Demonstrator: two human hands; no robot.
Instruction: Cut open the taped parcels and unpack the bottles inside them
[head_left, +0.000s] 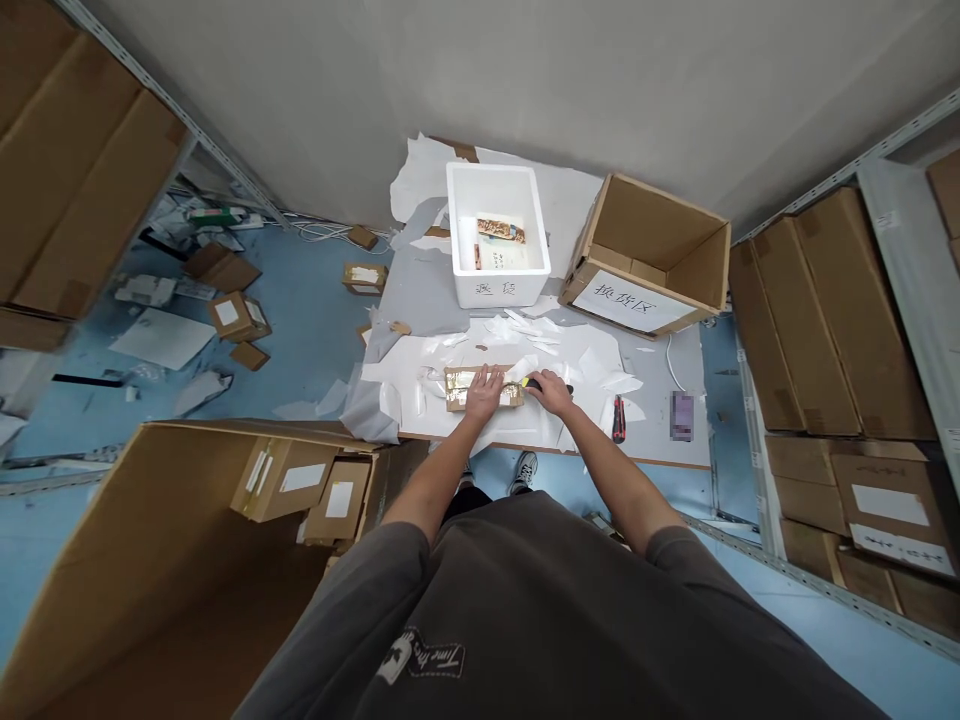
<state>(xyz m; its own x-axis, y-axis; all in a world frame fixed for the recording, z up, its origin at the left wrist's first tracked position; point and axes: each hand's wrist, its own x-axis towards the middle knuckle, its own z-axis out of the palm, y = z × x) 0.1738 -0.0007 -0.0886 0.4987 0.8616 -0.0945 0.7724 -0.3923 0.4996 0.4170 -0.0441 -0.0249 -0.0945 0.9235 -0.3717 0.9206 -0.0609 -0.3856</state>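
"Grey wall [480,80] at the back, and a pale surface [651,400] below it, littered with torn white paper [390,368]. Where's the parcel?"

"Small cardboard parcel [456,389], lying flat near the front edge of the surface, nearer the person than the white foam box [498,291] and the open carton [634,303]."

"How would it handle?"

"Light, I'd guess, and fairly stiff, though thin card could give under a hard push. Its taped face looks shiny, so it may slide a bit. What's inside I can't tell, so I'd treat it as fragile. Best hold is along the long sides, or pressed flat from above, fingers clear of the end by the tool."

"And the grip?"

"Left hand [485,392] is palm down with the fingers spread over the top, pressing on the parcel rather than wrapped round it. Right hand [553,391] is closed round a yellow-and-black tool [532,383], yellow end towards the parcel's right end."

"Touching it?"

"Too small to tell, and I can't make out a blade. Another tool, the red-and-black one [619,420], lies loose to the right."
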